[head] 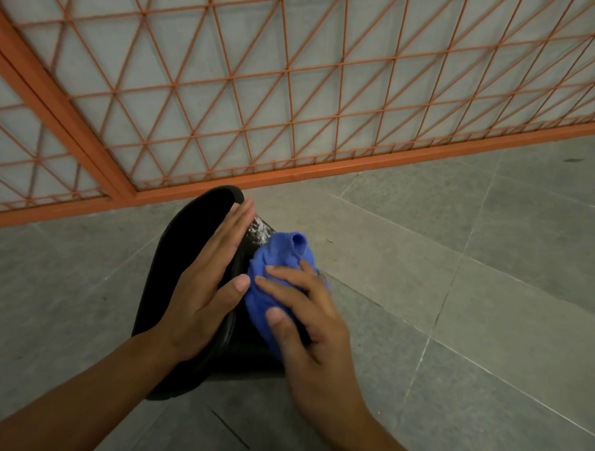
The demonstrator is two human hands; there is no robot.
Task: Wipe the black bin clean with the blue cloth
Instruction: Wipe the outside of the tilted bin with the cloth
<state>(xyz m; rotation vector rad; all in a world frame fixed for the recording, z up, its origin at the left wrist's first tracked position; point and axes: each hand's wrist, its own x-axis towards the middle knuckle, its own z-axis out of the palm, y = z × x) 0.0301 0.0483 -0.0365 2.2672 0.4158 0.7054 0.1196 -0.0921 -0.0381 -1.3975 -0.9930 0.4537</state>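
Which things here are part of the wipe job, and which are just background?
In the job:
- black bin, white residue on its side
- blue cloth, bunched against the bin's side
- right hand, fingers curled on the cloth
- left hand, flat on the bin's rim

Background:
- orange mesh fence
- grey tiled floor

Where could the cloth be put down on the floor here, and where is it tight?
Bare tiles lie right of the bin, out to the orange grille. Bare floor also sits left of the bin. It is crowded at the bin itself: the left hand lies flat on it, the right hand grips the cloth against it.
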